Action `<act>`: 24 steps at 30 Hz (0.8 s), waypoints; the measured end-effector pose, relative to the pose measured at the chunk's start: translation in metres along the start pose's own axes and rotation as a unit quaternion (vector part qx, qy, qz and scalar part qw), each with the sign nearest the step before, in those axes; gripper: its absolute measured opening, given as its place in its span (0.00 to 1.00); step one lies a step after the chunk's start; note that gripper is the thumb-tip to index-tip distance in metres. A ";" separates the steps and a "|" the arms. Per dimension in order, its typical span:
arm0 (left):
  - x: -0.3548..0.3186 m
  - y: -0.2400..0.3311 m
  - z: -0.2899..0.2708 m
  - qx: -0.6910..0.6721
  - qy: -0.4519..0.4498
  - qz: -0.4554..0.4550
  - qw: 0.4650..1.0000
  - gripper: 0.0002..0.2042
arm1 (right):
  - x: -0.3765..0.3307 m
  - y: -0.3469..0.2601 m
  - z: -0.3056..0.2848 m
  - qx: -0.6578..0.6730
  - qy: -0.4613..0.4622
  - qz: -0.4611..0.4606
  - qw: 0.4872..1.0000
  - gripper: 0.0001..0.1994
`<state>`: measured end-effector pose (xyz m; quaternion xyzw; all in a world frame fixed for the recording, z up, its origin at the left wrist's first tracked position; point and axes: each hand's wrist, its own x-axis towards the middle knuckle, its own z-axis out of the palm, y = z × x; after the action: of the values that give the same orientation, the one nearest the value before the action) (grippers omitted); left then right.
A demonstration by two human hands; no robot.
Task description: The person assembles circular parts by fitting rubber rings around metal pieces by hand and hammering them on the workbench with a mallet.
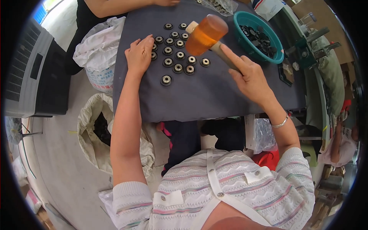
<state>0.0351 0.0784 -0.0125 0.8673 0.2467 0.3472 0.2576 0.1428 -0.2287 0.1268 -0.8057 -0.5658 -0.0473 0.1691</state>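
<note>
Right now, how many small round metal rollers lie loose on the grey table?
17 small round metal rollers: sixteen clustered between the left hand and the orange mallet, one alone nearer the person. Hand or mallet may hide more.

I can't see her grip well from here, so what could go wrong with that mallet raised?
The left hand rests flat beside the round metal parts, close under the orange mallet that the right hand holds; a swing might catch fingers. A glancing hit could also scatter loose parts off the grey table.
</note>
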 end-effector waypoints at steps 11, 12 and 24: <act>0.003 0.001 -0.001 -0.048 0.051 -0.030 0.997 0.22 | -0.020 -0.009 0.014 -0.054 -0.091 -0.005 0.994 0.38; 0.002 0.002 -0.001 -0.055 0.052 -0.036 0.996 0.22 | -0.018 -0.009 0.012 -0.032 -0.076 -0.004 0.997 0.38; 0.004 0.003 -0.001 -0.080 0.049 -0.031 0.995 0.22 | 0.011 -0.013 0.024 -0.065 -0.126 -0.017 0.990 0.38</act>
<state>0.0380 0.0790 -0.0079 0.8180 0.2572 0.3997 0.3240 0.1316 -0.2071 0.1098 -0.8049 -0.5917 0.0148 0.0426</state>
